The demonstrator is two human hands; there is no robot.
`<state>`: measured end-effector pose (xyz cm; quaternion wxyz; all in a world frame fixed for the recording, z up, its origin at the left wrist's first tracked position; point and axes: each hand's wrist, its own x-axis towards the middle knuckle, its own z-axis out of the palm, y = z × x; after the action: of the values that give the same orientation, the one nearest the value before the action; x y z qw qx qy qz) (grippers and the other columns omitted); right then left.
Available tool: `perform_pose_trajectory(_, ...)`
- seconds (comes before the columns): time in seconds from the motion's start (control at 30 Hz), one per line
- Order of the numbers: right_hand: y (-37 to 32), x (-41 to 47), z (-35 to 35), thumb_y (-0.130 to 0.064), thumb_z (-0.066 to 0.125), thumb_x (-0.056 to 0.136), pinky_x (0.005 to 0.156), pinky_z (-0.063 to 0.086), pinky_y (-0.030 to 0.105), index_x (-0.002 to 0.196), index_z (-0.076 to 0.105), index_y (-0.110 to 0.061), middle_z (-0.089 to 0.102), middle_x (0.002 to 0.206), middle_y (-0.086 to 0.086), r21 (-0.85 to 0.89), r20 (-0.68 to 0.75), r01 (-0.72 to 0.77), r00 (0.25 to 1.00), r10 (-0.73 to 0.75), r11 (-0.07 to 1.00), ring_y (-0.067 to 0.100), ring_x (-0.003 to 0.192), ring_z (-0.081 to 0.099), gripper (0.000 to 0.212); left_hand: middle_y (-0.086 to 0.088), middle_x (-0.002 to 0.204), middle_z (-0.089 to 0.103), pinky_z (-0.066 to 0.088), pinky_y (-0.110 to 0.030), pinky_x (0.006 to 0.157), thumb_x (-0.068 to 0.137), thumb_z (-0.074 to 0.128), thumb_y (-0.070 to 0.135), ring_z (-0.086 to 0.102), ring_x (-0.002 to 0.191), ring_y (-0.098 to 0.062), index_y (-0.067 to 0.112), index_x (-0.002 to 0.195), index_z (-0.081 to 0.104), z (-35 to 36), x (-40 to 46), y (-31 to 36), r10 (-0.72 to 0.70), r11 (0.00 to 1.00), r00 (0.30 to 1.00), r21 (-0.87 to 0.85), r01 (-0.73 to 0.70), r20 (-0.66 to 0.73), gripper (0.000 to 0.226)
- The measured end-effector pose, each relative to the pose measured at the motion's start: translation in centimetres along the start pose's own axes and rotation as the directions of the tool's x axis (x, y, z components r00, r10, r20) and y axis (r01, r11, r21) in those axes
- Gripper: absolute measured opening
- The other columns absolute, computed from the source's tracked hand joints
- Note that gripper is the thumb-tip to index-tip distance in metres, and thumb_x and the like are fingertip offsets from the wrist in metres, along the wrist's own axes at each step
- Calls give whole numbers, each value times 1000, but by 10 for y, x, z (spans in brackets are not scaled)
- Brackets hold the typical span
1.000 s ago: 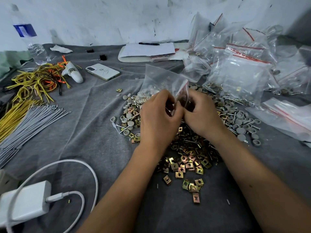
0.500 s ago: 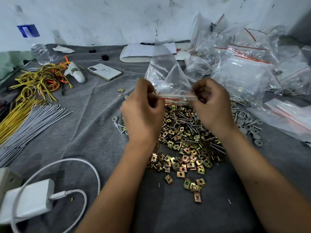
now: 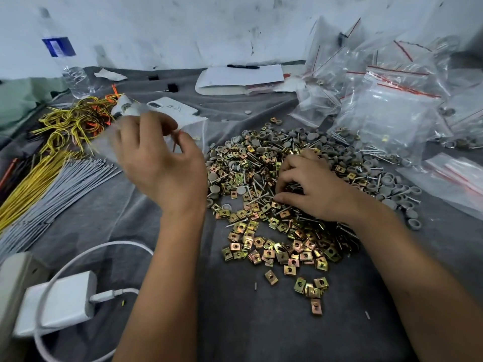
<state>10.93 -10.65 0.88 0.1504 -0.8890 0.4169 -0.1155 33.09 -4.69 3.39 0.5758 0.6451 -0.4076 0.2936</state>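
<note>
Two hands of mine are over the grey cloth tabletop [image 3: 235, 327]. Left of its middle, my left hand [image 3: 162, 165] pinches the mouth of a clear plastic zip bag [image 3: 194, 134], blurred and held above the cloth. At the middle, my right hand [image 3: 313, 194] rests with curled fingers on the heap of brass-coloured square metal clips [image 3: 261, 231]; whether it grips one, I cannot tell.

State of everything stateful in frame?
left hand: pinches zip bag, held up.
zip bag: blurred, seal state unclear.
right hand: fingers curled into hardware pile, grip unclear.
hardware pile: loose on cloth.
water bottle: upright.
charger: cable plugged in.
phone: face down.
pen: lying on paper.
</note>
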Motion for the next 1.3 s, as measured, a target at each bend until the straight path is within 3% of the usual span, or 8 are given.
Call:
perform_pose_trajectory(0.1,-2,1,5,-41,63,97,100,34,40,94,60,-28,53,103,-12,19,-119,-13,993,16,1000,13,109,39,13,1,94,62,27,-20,66,80,63,9,51,78,-16,16,88,65,2,0,-6,-208,978,968,37,205,142,11)
perform_pose_trajectory(0.23,-9,1,7,-21,64,100,72,43,24,100,65,-13,62,88,-7,197,-361,72,933,4,978,8,81,59,8,6,88,66,43,-29,67,79,64,9,60,78,-17,20,84,65,5,5,-18,-305,951,918,22,310,255,12)
perform_pose_trajectory(0.37,-19,0,10,-9,71,94,80,49,13,102,72,-8,70,94,-5,228,-481,222,872,-89,948,5,85,64,8,2,76,68,56,-38,67,80,68,6,66,74,-22,17,79,67,13,-8,-10,-141,962,818,-119,247,557,11)
perform_pose_trajectory(0.57,-20,-1,9,-3,79,86,84,50,10,103,77,-7,75,98,-1,178,-572,292,808,-142,940,5,89,68,17,5,67,64,52,-37,59,81,76,16,62,65,-17,18,74,66,20,-32,10,-27,944,744,-228,239,668,13)
perform_pose_trajectory(0.83,-26,-1,13,-5,81,84,87,51,8,104,78,-9,78,100,-1,190,-535,300,830,-158,935,1,90,70,20,6,65,65,54,-43,62,87,68,28,63,63,-15,21,73,68,10,-37,6,-10,921,752,-286,263,659,15)
perform_pose_trajectory(1.0,-26,-1,13,-13,81,86,83,58,25,100,77,-10,76,96,-1,158,-600,309,784,-158,938,10,88,70,14,1,78,71,58,-49,71,94,71,25,69,71,-24,21,83,75,5,-27,-17,-214,901,822,-219,375,528,12)
perform_pose_trajectory(1.2,-41,1,28,-42,73,88,89,43,28,98,75,-26,60,102,-12,78,-196,384,911,-363,920,8,104,47,19,-7,78,69,59,-51,56,92,77,19,69,67,-32,16,100,71,5,-6,-39,-423,790,820,-285,542,387,11)
perform_pose_trajectory(1.3,-49,2,33,-48,65,91,95,43,32,102,72,-30,54,106,-11,68,-63,363,931,-359,929,10,110,40,21,4,73,64,58,-37,62,91,77,16,63,68,-14,13,92,70,3,1,-47,-474,767,838,-341,544,270,7)
